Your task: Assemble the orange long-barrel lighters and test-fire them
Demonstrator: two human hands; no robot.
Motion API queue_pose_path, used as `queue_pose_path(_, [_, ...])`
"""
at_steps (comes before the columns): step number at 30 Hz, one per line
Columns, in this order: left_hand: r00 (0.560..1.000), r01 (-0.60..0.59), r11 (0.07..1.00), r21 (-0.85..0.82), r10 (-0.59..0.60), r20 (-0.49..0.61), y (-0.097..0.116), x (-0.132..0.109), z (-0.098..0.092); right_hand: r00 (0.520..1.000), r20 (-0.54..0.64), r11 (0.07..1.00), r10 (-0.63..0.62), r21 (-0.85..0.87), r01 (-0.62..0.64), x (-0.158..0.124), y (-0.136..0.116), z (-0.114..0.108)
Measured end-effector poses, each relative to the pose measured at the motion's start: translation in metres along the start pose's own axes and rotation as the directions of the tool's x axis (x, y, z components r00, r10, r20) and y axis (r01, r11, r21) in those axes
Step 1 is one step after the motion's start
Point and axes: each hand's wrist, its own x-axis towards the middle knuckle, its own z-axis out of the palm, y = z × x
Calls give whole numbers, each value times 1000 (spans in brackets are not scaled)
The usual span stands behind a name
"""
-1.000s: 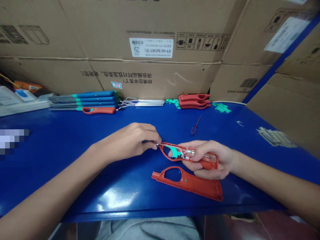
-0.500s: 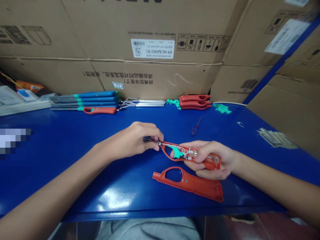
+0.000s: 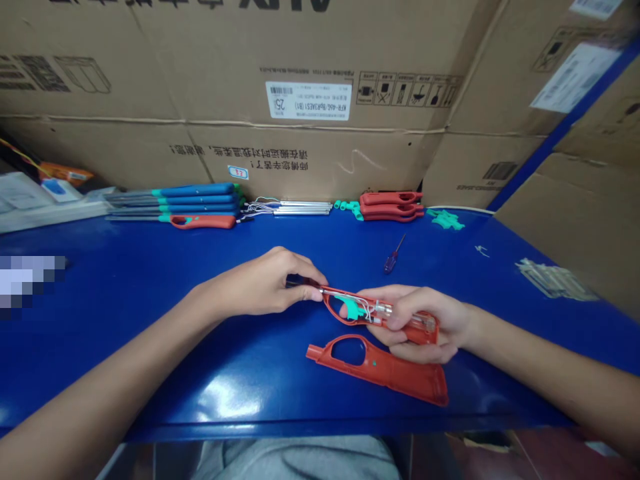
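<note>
My right hand point(image 3: 425, 317) is wrapped round the lower half of an orange long-reach lighter point(image 3: 361, 301). Its inside faces up, showing a clear fuel tank point(image 3: 384, 310), thin white wires and a green trigger point(image 3: 353, 307). At the front end of this shell, my left hand point(image 3: 277, 283) pinches the dark metal tube point(image 3: 295, 281) of the lighter between thumb and fingers; the palm side hides part of the tube. Just below, the matching orange half shell point(image 3: 387, 367) lies on the blue table, hollow side up, touched by neither hand.
Along the back lie assembled lighters point(image 3: 197, 200), metal tubes with wires point(image 3: 303, 207), stacked orange shells point(image 3: 390, 207) and green triggers point(image 3: 447, 219). A purple screwdriver point(image 3: 391, 261) rests behind my right hand, clear tanks point(image 3: 555, 279) at the right. Cardboard point(image 3: 300, 60) walls the back.
My left thumb and fingers have shifted slightly forward along the tube toward the shell's front end. The lighter in my right hand has barely moved; the view has tilted a little.
</note>
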Motion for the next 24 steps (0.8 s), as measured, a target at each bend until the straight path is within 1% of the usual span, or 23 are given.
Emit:
queue_pose_path(4, [1000,24,1000,11,-24,-5,-3,1,3,1000,-11,1000,11,5,-11,0,-1,2])
queue_pose_path(9, [996,78,994,80,-75,-45,0,2,4,999,-22,999,28,32,-27,2,-3,2])
queue_pose_path(11, [995,94,989,110,-89,-45,1,2,3,999,-26,997,29,65,-27,2,-3,1])
queue_pose_path(15, [996,92,985,144,-88,-34,1,1,3,998,37,989,49,138,-54,3,-2,-2])
queue_pose_path(18, [996,85,984,159,-80,-34,1,1,5,996,33,975,88,202,-93,4,-2,-1])
queue_pose_path(19, [997,80,983,165,-76,-33,1,1,6,993,48,968,108,221,-116,4,-2,0])
queue_pose_path(21, [997,75,981,180,-69,-40,1,1,7,980,133,953,147,245,-176,5,-2,-1])
queue_pose_path(24, [996,82,976,201,-74,-43,2,1,9,951,262,942,167,243,-232,6,-2,-3])
